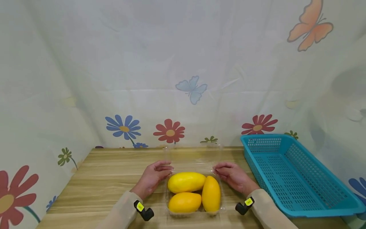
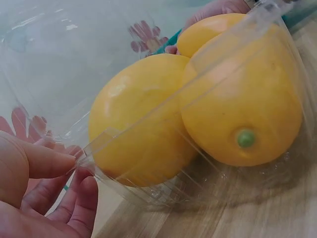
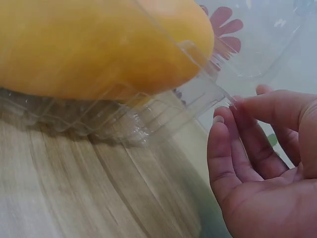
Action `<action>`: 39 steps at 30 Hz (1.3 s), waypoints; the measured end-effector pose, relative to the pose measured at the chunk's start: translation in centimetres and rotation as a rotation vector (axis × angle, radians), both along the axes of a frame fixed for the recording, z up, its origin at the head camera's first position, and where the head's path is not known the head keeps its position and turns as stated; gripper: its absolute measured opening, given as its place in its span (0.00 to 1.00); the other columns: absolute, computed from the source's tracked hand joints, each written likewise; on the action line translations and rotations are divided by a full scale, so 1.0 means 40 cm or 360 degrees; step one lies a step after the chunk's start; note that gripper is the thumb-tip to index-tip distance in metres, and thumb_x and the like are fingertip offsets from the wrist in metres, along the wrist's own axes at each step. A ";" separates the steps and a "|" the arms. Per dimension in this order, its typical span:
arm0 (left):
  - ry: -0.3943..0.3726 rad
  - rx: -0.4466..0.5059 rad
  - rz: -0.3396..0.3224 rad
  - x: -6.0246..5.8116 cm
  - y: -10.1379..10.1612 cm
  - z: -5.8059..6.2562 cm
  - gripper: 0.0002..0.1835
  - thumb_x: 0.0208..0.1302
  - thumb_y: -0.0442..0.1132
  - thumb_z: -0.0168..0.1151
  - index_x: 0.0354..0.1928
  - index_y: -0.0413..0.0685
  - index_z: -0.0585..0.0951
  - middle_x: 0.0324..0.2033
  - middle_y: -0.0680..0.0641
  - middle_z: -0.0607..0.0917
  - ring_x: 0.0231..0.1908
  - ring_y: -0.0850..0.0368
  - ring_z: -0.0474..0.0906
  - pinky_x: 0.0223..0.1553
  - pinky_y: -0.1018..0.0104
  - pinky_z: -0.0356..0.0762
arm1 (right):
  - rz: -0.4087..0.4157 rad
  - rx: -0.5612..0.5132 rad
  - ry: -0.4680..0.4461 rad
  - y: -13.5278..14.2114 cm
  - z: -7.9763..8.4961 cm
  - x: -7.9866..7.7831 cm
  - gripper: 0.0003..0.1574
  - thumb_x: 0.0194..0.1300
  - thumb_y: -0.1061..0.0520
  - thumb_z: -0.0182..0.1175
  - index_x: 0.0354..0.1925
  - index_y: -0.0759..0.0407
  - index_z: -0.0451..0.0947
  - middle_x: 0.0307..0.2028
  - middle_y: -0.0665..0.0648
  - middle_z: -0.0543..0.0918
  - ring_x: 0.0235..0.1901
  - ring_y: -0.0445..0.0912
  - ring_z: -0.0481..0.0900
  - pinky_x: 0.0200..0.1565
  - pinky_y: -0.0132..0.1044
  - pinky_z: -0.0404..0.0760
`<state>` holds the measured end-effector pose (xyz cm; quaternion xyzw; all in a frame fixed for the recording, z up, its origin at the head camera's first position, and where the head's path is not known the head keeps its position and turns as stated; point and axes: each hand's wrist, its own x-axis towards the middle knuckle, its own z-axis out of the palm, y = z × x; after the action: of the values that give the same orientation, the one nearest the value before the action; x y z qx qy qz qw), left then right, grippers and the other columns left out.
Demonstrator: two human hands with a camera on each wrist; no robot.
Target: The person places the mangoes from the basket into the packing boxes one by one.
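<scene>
Three yellow mangoes [image 1: 185,202] lie inside a clear plastic clamshell box [image 1: 183,215] on the wooden table. Two lie crosswise at the left and one lengthwise at the right. The box's transparent lid [image 1: 194,156] is raised at the back. At the box's far left corner, my left hand [image 1: 154,176] pinches the plastic edge between thumb and fingers. My right hand [image 1: 233,176] does the same at the far right corner, its fingertips on the thin rim [image 3: 213,94]. In the left wrist view, one mango [image 2: 242,99] shows a green stem end through the clear wall.
A blue perforated plastic basket [image 1: 288,175] stands at the right of the table [image 1: 114,178], beside the right forearm. Behind the table hangs a pale curtain [image 1: 137,63] printed with flowers and butterflies. Both wrists wear black camera mounts [image 1: 144,211].
</scene>
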<state>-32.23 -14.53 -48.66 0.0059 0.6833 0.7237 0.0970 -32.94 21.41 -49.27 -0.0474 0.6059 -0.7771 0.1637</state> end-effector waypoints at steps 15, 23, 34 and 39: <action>-0.0079 0.0018 0.0086 0.017 -0.007 0.003 0.18 0.76 0.33 0.53 0.63 0.38 0.79 0.60 0.40 0.82 0.47 0.53 0.82 0.50 0.68 0.85 | -0.0030 0.0093 -0.0033 0.000 0.007 0.015 0.15 0.76 0.58 0.56 0.55 0.63 0.81 0.45 0.49 0.87 0.44 0.43 0.84 0.49 0.33 0.86; -0.0077 -0.0122 0.0056 0.043 -0.008 0.006 0.19 0.73 0.35 0.61 0.62 0.36 0.79 0.56 0.40 0.83 0.43 0.54 0.80 0.47 0.67 0.86 | -0.0010 0.0203 0.0007 -0.001 0.009 0.027 0.24 0.73 0.60 0.60 0.62 0.72 0.75 0.46 0.48 0.87 0.44 0.42 0.84 0.49 0.33 0.87; -0.0167 -0.0007 -0.0027 0.097 -0.032 0.005 0.23 0.72 0.37 0.61 0.64 0.31 0.73 0.36 0.49 0.83 0.34 0.58 0.78 0.40 0.68 0.84 | -0.0080 0.0411 0.0029 -0.007 0.033 0.086 0.28 0.73 0.58 0.60 0.64 0.73 0.70 0.39 0.49 0.84 0.33 0.42 0.81 0.42 0.33 0.87; -0.0182 0.0070 -0.0160 0.139 -0.044 0.005 0.25 0.73 0.38 0.60 0.64 0.29 0.70 0.34 0.52 0.83 0.34 0.61 0.79 0.39 0.69 0.84 | -0.0017 0.0444 0.0022 -0.003 0.045 0.128 0.32 0.73 0.58 0.59 0.67 0.75 0.66 0.39 0.51 0.83 0.33 0.43 0.81 0.41 0.35 0.88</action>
<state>-26.67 -16.29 -48.47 0.0009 0.6594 0.7319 0.1720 -27.80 21.29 -47.47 -0.0263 0.7093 -0.6859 0.1606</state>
